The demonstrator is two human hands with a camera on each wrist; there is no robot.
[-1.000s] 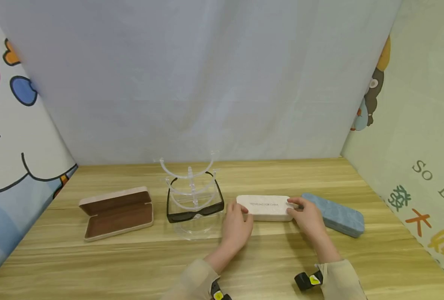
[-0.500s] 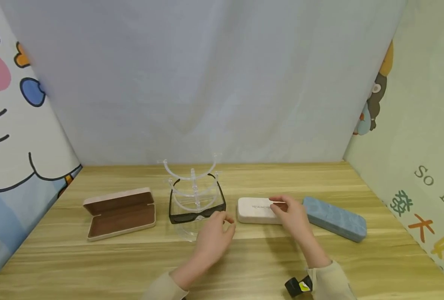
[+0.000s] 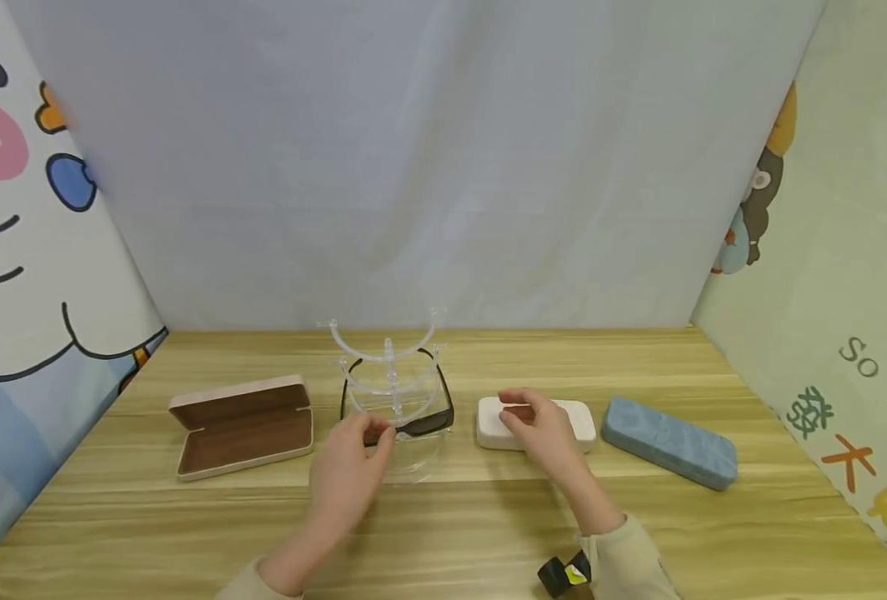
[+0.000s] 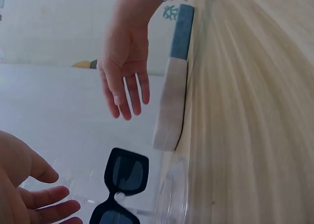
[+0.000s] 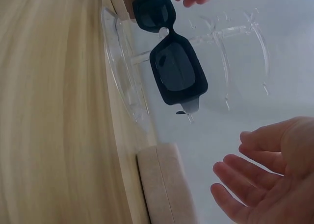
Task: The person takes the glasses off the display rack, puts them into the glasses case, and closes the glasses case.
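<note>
A wood-grained worktop (image 3: 443, 546) runs back to a pale curtain (image 3: 413, 167), with a printed panel (image 3: 841, 275) rising along its right edge. A second ago both hands rested at the ends of the white case (image 3: 580, 425); now neither touches it, and it lies closed right of the middle. The left hand (image 3: 348, 475) has crossed toward the sunglasses (image 3: 426, 423), its relaxed fingers apart and holding nothing; the head view has it covering one lens, while the wrist views show a gap. The right hand (image 3: 552, 437) has lifted and shifted left, and hangs over the white case with fingers loosely spread, gripping nothing. The person's attention thus seems to have passed from the white case to the sunglasses, which sit low on the clear stand (image 3: 389, 354), lenses facing the near side of the worktop and temples running back on either side of the post. The stand's upper arcs rise over the frame and, being see-through, could easily be knocked. Toward the worktop's left edge an open case (image 3: 247, 440) shows its brown lining, lid raised at the back; toward the right edge the blue case (image 3: 669, 443) lies closed and aslant, just beside the white case.
</note>
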